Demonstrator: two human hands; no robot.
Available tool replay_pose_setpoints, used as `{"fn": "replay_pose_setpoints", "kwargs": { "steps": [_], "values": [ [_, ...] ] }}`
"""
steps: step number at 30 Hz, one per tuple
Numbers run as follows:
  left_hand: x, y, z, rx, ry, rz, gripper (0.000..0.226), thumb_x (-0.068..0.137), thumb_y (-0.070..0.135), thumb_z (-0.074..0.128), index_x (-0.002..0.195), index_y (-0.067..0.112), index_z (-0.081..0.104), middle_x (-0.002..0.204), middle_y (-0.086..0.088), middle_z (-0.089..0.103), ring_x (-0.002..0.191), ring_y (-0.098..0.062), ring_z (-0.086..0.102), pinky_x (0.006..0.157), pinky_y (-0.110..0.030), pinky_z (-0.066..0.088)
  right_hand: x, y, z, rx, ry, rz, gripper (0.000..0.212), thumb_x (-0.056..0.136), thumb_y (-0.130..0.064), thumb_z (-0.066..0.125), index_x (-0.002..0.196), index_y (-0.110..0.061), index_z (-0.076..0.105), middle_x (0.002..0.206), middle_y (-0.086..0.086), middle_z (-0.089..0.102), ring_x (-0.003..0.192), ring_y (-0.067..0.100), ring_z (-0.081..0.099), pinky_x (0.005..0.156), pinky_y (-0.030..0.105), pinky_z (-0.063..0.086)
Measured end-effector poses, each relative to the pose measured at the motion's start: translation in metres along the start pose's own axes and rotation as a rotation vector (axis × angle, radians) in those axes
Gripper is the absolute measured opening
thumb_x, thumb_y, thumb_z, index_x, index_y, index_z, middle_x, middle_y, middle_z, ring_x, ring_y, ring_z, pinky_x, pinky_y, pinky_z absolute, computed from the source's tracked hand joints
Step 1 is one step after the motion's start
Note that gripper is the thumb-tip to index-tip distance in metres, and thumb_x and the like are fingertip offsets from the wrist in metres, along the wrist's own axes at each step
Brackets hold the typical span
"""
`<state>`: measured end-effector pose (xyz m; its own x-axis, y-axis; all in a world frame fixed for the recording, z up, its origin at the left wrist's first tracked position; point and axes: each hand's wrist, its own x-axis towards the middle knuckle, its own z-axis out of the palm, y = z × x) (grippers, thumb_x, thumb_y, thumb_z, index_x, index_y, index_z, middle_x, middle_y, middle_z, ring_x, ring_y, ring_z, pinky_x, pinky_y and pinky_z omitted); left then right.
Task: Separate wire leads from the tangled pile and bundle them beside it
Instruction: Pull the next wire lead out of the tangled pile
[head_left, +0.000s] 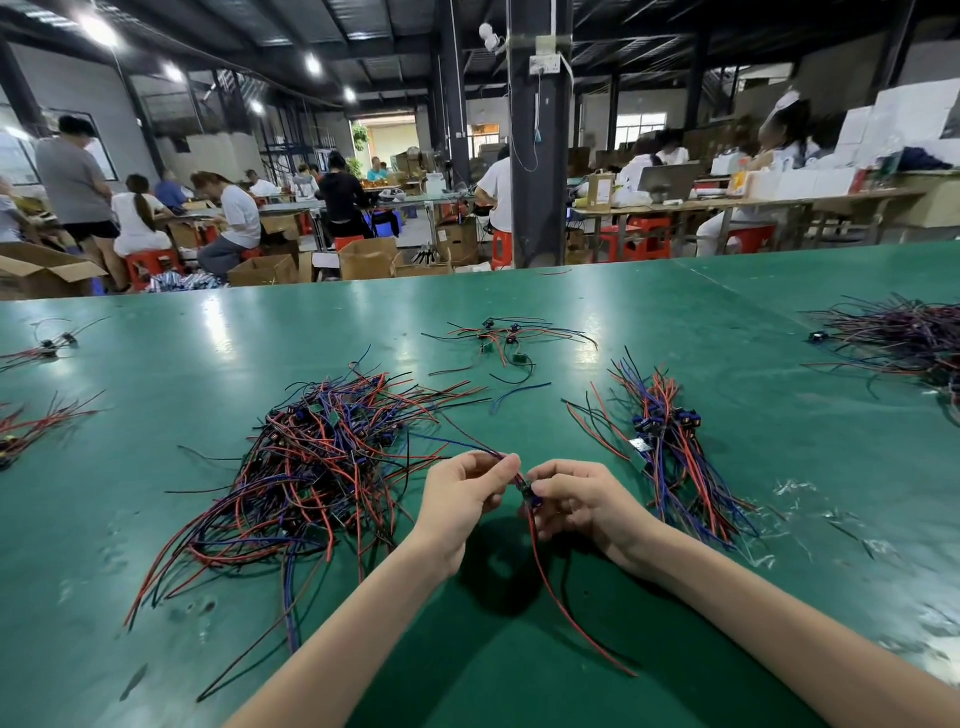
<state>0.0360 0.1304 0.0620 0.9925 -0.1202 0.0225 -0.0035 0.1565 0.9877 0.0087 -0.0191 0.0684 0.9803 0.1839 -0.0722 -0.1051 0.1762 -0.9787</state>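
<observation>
Your left hand pinches the blue and dark wires of one lead between thumb and fingertips. Your right hand curls round the lead's small connector end. Both hover just above the green table, near you, between the tangled pile on the left and the sorted bundle on the right.

The main risk sits in those blue wires. From your left hand they run far and left, back toward the pile, and you cannot tell whether their ends are free of it. If you pull hard to the right while they are snagged, you may drag neighbouring leads out with them, tighten the knot, or strain the joints at the connector.

Watch the red tail too. It trails from the connector across the table toward the near right, close to your right forearm, and a sweep of that arm could trap or kink it.

The bundle fans out at its near end. Laying this lead crosswise there would likely tangle it again, so line it up with the others. The clear scraps just right of the bundle could get caught up in it.
</observation>
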Motion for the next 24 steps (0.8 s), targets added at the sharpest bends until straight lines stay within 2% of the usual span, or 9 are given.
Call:
{"fn": "replay_pose_setpoints", "kwargs": {
  "steps": [1,4,8,10,13,16,19,24],
  "values": [
    [-0.0010,-0.0009,0.0009,0.015,-0.006,0.012,0.011,0.082,0.011,0.070,0.072,0.008,0.066,0.055,0.007,0.057,0.053,-0.007,0.044,0.058,-0.017,0.040,0.0000,0.0000,0.0003,-0.013,-0.001,-0.004,0.004,0.087,-0.002,0.057,0.087,-0.001,0.061,0.065,0.010,0.062,0.048,0.015,0.057,0.048,0.025,0.051],
    [-0.0036,-0.0020,0.0030,0.031,-0.018,0.039,0.011,0.082,0.010,0.070,0.072,0.009,0.067,0.057,0.006,0.060,0.055,-0.006,0.047,0.057,-0.015,0.042,0.0002,0.0005,0.0002,-0.040,-0.010,0.009,0.012,0.086,-0.011,0.062,0.087,0.001,0.064,0.065,0.009,0.064,0.049,0.015,0.059,0.050,0.024,0.053],
    [-0.0062,-0.0017,0.0035,0.054,-0.044,0.079,0.013,0.081,0.012,0.071,0.069,0.011,0.068,0.065,-0.004,0.062,0.065,-0.013,0.050,0.062,-0.020,0.042,-0.0008,0.0003,-0.0012,0.011,-0.051,0.065,0.007,0.087,-0.002,0.059,0.085,0.000,0.065,0.072,0.015,0.070,0.060,0.020,0.067,0.058,0.029,0.058],
    [-0.0073,-0.0022,0.0045,0.054,-0.036,0.085,0.013,0.082,0.011,0.071,0.069,0.011,0.068,0.065,-0.004,0.063,0.062,-0.011,0.050,0.059,-0.016,0.042,-0.0003,0.0000,-0.0014,0.020,-0.060,0.075,0.009,0.087,0.000,0.057,0.084,0.001,0.066,0.071,0.015,0.069,0.060,0.021,0.067,0.060,0.031,0.058],
    [-0.0078,-0.0019,0.0056,0.023,-0.012,0.071,0.010,0.083,0.010,0.069,0.073,0.011,0.068,0.065,0.000,0.065,0.063,-0.011,0.051,0.059,-0.015,0.043,-0.0005,-0.0020,-0.0007,-0.011,-0.064,0.090,0.012,0.088,-0.006,0.059,0.081,-0.001,0.067,0.066,0.013,0.066,0.054,0.019,0.064,0.057,0.030,0.057],
    [-0.0079,-0.0007,0.0056,0.008,-0.022,0.071,0.009,0.085,0.011,0.066,0.077,0.010,0.069,0.071,-0.002,0.068,0.074,-0.017,0.054,0.070,-0.024,0.044,-0.0004,-0.0033,-0.0015,-0.035,-0.065,0.104,0.016,0.090,-0.010,0.058,0.078,-0.003,0.066,0.061,0.011,0.064,0.048,0.016,0.059,0.051,0.026,0.053],
    [-0.0082,-0.0007,0.0059,0.022,-0.042,0.076,0.011,0.086,0.011,0.065,0.078,0.012,0.072,0.074,-0.007,0.067,0.076,-0.021,0.054,0.077,-0.033,0.044,-0.0003,-0.0046,-0.0017,-0.076,-0.084,0.107,0.015,0.091,-0.007,0.057,0.078,-0.004,0.064,0.059,0.009,0.062,0.046,0.015,0.055,0.048,0.023,0.048],
    [-0.0066,-0.0025,0.0033,0.161,-0.079,0.159,0.018,0.087,0.012,0.065,0.073,0.020,0.074,0.075,-0.006,0.070,0.073,-0.015,0.058,0.075,-0.028,0.047,-0.0039,-0.0057,-0.0001,-0.196,-0.089,0.085,0.015,0.089,-0.003,0.058,0.075,-0.003,0.063,0.058,0.009,0.061,0.045,0.015,0.053,0.044,0.022,0.044]
  ]
}}
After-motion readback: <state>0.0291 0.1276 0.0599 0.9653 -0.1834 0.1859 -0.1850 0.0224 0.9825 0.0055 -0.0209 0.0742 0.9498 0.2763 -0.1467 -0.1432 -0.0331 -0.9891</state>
